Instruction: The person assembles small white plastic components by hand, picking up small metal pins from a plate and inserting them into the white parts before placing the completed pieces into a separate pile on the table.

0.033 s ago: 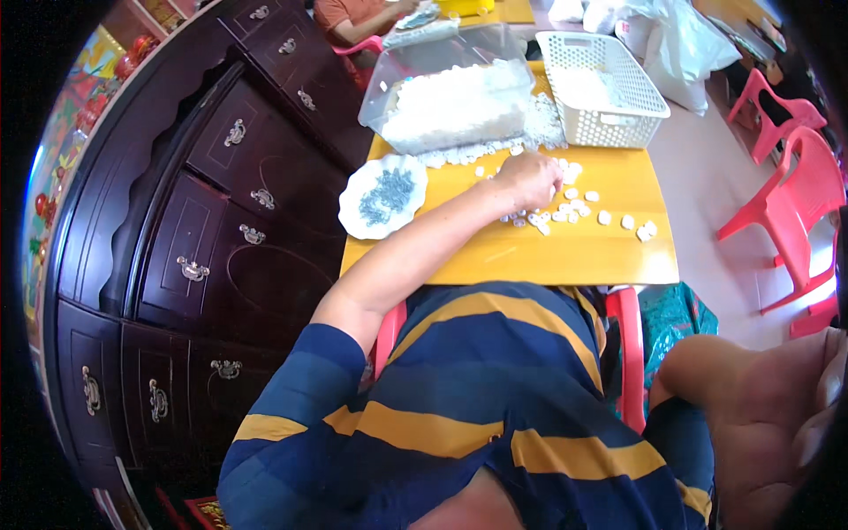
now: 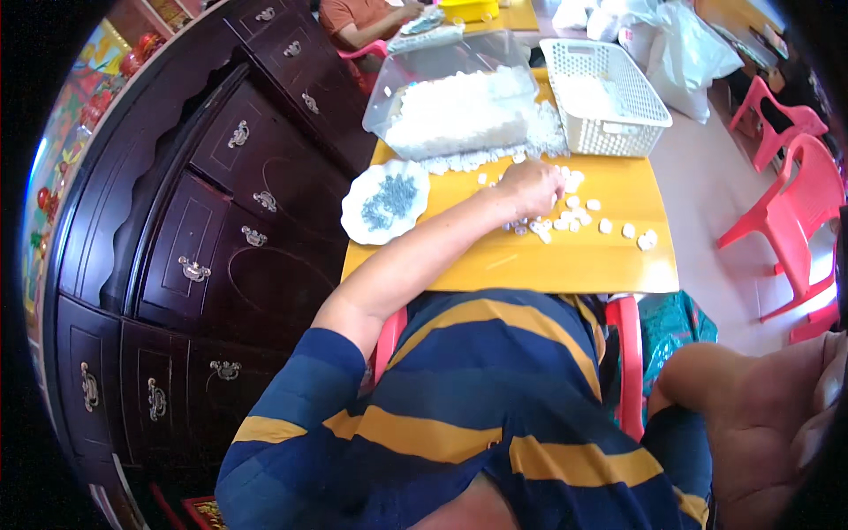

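My left hand [image 2: 532,188] reaches over the yellow table [image 2: 477,269], its fingers bent down and pressed together among small white plastic pieces [image 2: 574,212]. What they pinch, if anything, is hidden beneath them. To the left of that forearm stands a white scalloped dish [image 2: 358,208] with a heap of small grey-blue parts [image 2: 389,201]. My right arm is raised close to the camera, and my right hand [image 2: 786,433] looms large at the lower right, partly cut off. Its fingers show too little to judge their pose.
A clear plastic bin [image 2: 380,102] full of white pieces and a white perforated basket [image 2: 618,137] stand on the far side. Dark wooden drawers [image 2: 238,212] line the left. Pink chairs [image 2: 786,221] and white bags [image 2: 693,62] are at right. Another person [image 2: 353,26] sits beyond.
The whole view has shifted a little, so the table sits slightly lower in the picture. My left hand stays among the white pieces.
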Demonstrator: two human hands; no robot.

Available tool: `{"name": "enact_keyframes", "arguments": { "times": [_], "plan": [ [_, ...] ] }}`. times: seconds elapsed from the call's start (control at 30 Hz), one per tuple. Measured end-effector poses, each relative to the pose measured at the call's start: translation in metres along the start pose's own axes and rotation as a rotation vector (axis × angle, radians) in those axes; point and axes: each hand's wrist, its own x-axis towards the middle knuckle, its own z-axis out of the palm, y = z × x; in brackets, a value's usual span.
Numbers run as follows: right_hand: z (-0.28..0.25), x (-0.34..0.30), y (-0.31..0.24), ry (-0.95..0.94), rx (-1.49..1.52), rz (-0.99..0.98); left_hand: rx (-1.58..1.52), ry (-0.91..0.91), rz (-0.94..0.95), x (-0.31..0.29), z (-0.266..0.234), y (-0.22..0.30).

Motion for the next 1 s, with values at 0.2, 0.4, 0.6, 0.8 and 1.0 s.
{"name": "enact_keyframes", "arguments": {
  "times": [0.2, 0.4, 0.6, 0.8, 1.0],
  "plan": [
    [0.001, -0.017, 0.006, 0.093, -0.145, 0.021, -0.043, 0.014, -0.016, -0.002, 0.001, -0.005],
    [0.013, -0.030, 0.019, 0.335, -0.457, 0.117, -0.107, 0.165, -0.012, -0.008, 0.010, 0.000],
    [-0.018, -0.061, 0.077, 0.502, -0.556, 0.776, -0.174, 0.206, -0.025, -0.021, -0.004, 0.002],
    [-0.055, -0.130, 0.109, 0.651, -0.343, 1.242, -0.235, 0.242, -0.039, -0.017, -0.004, 0.021],
    [-0.070, -0.146, 0.112, 0.535, -0.363, 1.334, -0.263, 0.312, -0.082, -0.002, -0.003, 0.039]
  ]
}}
